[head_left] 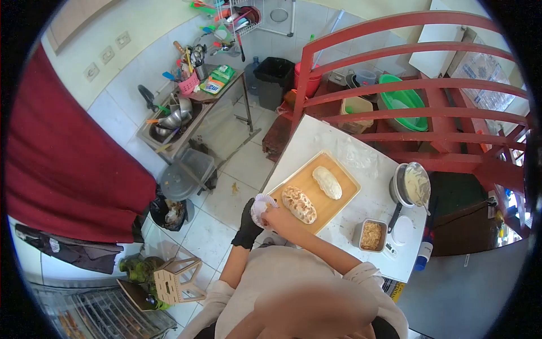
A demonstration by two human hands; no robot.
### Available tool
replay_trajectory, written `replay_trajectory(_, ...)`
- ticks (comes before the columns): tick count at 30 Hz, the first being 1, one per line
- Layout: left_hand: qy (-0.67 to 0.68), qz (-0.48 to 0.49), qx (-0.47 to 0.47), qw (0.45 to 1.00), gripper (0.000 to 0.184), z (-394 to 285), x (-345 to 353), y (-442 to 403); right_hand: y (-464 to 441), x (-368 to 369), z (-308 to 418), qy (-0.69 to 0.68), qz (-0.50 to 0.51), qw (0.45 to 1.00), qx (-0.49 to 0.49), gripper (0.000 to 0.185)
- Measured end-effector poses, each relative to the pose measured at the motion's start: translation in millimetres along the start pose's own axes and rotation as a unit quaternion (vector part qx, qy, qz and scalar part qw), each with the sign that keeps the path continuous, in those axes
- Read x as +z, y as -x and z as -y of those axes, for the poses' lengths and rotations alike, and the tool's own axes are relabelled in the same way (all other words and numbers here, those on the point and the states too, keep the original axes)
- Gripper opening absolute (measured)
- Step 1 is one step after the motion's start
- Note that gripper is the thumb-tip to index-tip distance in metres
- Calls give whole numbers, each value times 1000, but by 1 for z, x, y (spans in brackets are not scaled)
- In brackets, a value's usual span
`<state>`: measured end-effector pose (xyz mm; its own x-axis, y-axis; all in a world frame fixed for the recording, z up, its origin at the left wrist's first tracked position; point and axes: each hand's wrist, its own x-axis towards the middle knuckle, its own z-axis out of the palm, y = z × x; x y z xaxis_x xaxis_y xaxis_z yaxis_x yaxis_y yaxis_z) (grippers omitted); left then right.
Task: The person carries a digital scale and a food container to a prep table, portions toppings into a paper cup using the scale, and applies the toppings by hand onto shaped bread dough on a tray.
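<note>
My left hand (247,229), in a black glove, is closed round a pleated white paper cup (261,208) just off the left edge of the tray. My bare right hand (272,217) reaches to the cup's rim, its fingers pressed together; what they hold, if anything, is hidden. On the wooden tray (320,212) lie two oval pieces: one with brown topping (299,204) nearer me, and a plain pale one (327,182) behind it. A metal tin of brown crumbs (371,235) stands to the right of the tray.
The white table (307,133) also bears a bowl of pale cream (416,185), a white round lid (402,230) on a scale and crumpled clear plastic (358,157). A red railing (395,110) runs behind. A sink with dishes (175,118) and a bin (169,214) are at left.
</note>
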<state>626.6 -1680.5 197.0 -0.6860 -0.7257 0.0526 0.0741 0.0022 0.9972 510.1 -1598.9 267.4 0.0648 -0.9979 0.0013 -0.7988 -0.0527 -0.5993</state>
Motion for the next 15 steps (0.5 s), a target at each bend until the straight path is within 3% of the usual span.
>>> replay_trajectory(2,-139,60,53,987,28,30,-10,-5,0,1,5,9,-32,999,-32,9)
replay_trajectory(3,-139,61,53,987,28,40,-8,-6,-1,2,6,-1,-63,998,-26,8)
replay_trajectory(5,48,0,9,999,44,55,-2,-6,-2,5,1,-11,-94,995,-21,7)
replay_trajectory(6,47,0,9,999,44,47,0,-6,-4,7,-8,-30,-92,994,-42,9)
replay_trajectory(8,-114,60,116,985,41,27,3,-5,-6,0,-18,-49,-88,993,-64,11)
replay_trajectory(9,-114,58,116,985,41,15,6,-2,-7,-10,-20,-124,-109,986,-19,12)
replay_trajectory(10,79,16,-5,997,37,1,8,1,-10,-20,-24,-198,-128,971,26,13)
replay_trajectory(11,268,-27,-126,955,33,-6,9,3,-14,-31,-32,-198,-126,972,24,13)
replay_trajectory(13,278,-24,-136,951,29,-1,9,2,-21,-52,-52,-181,-144,969,85,14)
replay_trajectory(15,286,-17,-147,947,26,22,6,-1,-36,-56,-77,-134,-117,982,70,13)
